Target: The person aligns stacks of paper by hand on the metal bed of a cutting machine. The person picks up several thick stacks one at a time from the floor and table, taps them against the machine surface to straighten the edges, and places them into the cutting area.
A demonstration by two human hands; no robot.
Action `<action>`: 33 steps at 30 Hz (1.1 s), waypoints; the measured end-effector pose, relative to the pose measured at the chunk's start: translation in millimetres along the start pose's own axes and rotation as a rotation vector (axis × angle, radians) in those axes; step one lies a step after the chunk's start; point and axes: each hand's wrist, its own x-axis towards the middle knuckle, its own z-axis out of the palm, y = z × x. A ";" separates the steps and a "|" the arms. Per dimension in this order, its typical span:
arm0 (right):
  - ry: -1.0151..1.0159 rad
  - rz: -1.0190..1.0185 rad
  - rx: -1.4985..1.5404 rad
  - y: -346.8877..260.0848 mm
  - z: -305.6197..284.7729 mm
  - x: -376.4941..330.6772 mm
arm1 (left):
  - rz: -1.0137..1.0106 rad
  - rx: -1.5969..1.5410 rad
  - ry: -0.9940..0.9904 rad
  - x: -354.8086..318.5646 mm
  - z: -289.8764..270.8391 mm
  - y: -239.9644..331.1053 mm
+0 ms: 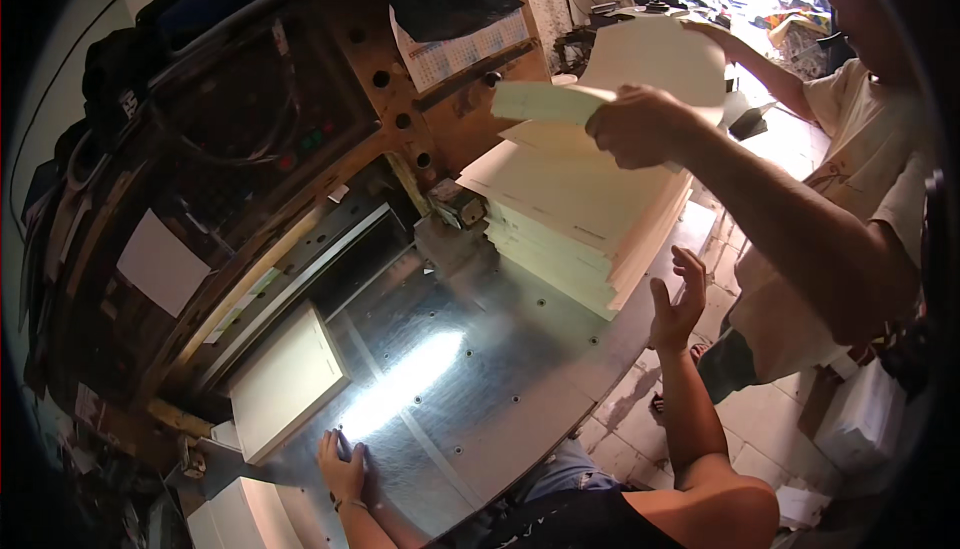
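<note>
My left hand (343, 467) rests on the metal table (490, 399) with its fingers spread and nothing in them. Close to it, a thick cream paper stack (285, 384) lies partly under the machine's front opening. Raised beyond the table's right edge, my right hand (680, 304) is open, its fingers loosely curved and holding nothing. It is nearest to a tall pile of cream sheets (570, 189) on the table's far right. A co-worker's hand (645, 127) grips a bundle of sheets (545, 101) above that pile.
The co-worker (860, 169) stands at the right, an arm reaching across over the pile. A large machine (260, 139) with a dark panel rises at the left and back. Another paper stack (245, 519) sits at the lower left. A white box (862, 414) stands on the tiled floor.
</note>
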 end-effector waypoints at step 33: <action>0.059 -0.007 0.134 25.1 -11.7 21.0 | 0.081 0.074 0.046 -2.3 3.6 -3.6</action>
